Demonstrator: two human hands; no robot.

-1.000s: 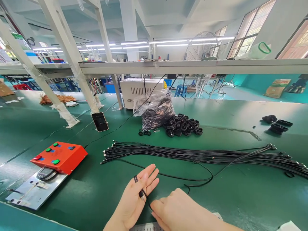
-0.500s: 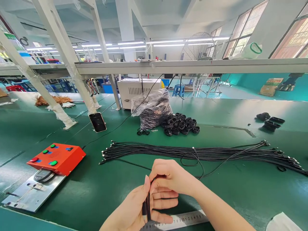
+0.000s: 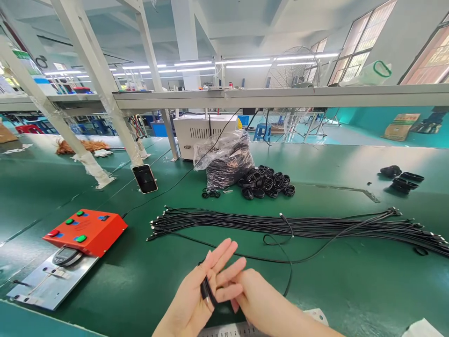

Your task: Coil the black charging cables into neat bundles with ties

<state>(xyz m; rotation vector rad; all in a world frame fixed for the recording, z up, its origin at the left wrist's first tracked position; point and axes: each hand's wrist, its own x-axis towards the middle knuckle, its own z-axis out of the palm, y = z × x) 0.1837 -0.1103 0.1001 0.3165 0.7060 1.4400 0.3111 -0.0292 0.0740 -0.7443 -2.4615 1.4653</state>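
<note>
One plastic bag (image 3: 226, 161) of black cable sits on the bench (image 3: 333, 164), with one white case (image 3: 201, 133) and one fan (image 3: 292, 70) beyond it, one phone (image 3: 145, 179) and one orange control box (image 3: 85, 232) to its left, and two hands, the left hand (image 3: 187, 295) and the right hand (image 3: 263, 299), in front of it.

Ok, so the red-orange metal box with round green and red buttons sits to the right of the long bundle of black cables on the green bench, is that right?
No: the head view shows the red-orange metal box to the left of the long bundle of black cables, not the right. Both are on the green bench, as you said.
</note>
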